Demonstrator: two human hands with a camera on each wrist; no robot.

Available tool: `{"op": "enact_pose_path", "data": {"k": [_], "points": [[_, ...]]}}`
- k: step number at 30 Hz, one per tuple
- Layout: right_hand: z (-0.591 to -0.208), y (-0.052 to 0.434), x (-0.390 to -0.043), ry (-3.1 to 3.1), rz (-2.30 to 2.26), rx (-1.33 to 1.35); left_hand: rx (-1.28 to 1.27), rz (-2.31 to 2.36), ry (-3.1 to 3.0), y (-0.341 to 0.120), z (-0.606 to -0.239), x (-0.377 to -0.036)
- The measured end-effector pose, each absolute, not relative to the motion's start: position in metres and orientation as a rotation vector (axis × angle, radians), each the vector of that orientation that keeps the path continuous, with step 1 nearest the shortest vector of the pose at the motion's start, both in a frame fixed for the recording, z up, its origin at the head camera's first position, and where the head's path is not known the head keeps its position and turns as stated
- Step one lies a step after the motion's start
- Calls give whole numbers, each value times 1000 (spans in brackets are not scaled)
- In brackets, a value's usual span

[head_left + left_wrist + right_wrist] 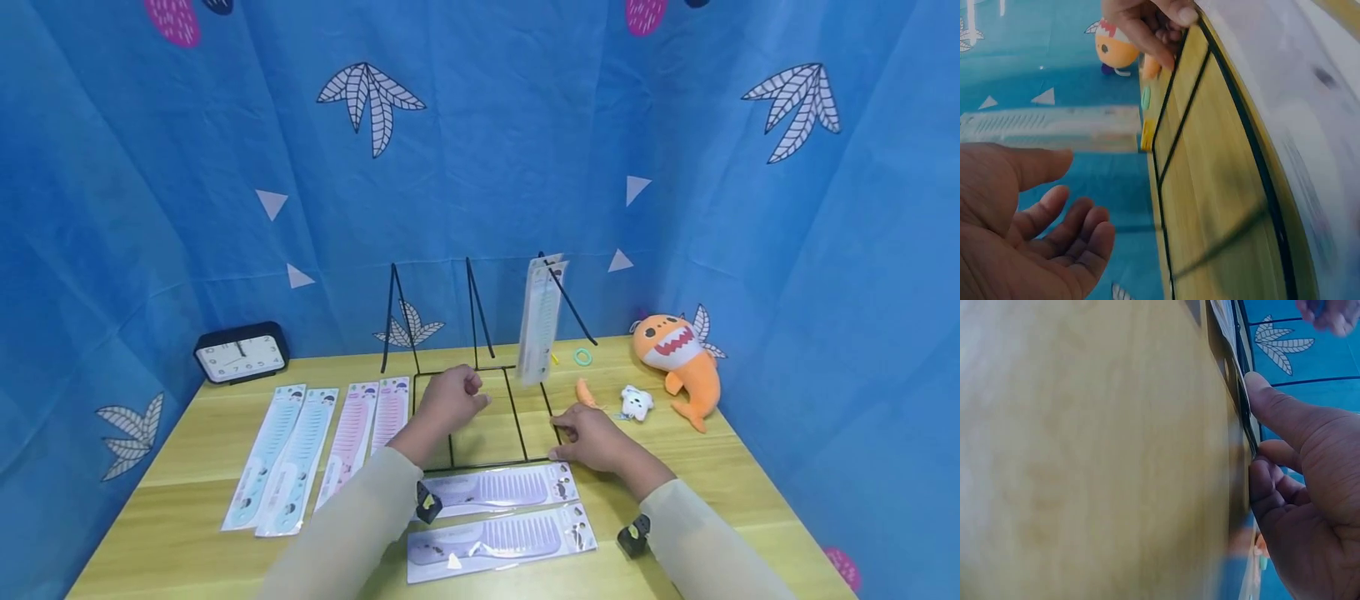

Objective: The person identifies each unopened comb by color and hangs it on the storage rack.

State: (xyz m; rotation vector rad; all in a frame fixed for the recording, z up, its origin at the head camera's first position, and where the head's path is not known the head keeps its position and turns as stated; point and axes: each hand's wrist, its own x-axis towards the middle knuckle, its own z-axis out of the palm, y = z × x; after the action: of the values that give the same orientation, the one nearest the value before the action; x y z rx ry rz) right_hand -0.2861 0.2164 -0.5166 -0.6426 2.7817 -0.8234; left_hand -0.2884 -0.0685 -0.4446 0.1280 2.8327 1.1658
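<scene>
Black-framed, the clock [242, 353] stands at the far left corner of your table [187, 533]. To its right four packaged combs [315, 454], two pale blue and two pink, lie side by side with their long axes running away from you.

Next comes your left hand [448, 398]. It hovers over the left part of the black wire rack [480, 417] and grasps nothing; the left wrist view shows the palm up with fingers loosely curled and free. The rack's flat base frame lies on the table between your two hands, and its thin prongs rise toward the blue backdrop [480, 150]. One packaged comb [542, 317] already hangs upright on the rightmost prong, above and beyond your right hand.

Just near your forearms, two lilac packaged combs [498, 512] lie with their long axes across the table, left to right, close to the near edge.

Your right hand [592, 437] rests at the rack's near right corner, fingertips pressing on the wire, as the right wrist view shows; it is the hand in contact with the rack. The two left prongs are free.

Further right are a small orange piece [585, 392], a green ring [582, 357], a small white toy [636, 402] and an orange shark plush [678, 358], well apart from the rack, with open wood before the right edge.
</scene>
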Motion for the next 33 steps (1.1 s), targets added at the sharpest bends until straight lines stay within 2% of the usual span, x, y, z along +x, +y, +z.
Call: {"op": "enact_pose_path", "data": {"k": [8, 12, 26, 33], "points": [[-517, 217, -285, 2784, -819, -616, 289, 988, 2931, -146, -449, -261], [-517, 217, -285, 2785, -820, -602, 250, 883, 2986, -181, -453, -250], [-517, 216, -283, 2775, -846, -555, -508, 768, 2886, -313, -467, -235], [-517, 216, -285, 2789, -835, -602, -723, 746, 2774, -341, -474, -226]]}}
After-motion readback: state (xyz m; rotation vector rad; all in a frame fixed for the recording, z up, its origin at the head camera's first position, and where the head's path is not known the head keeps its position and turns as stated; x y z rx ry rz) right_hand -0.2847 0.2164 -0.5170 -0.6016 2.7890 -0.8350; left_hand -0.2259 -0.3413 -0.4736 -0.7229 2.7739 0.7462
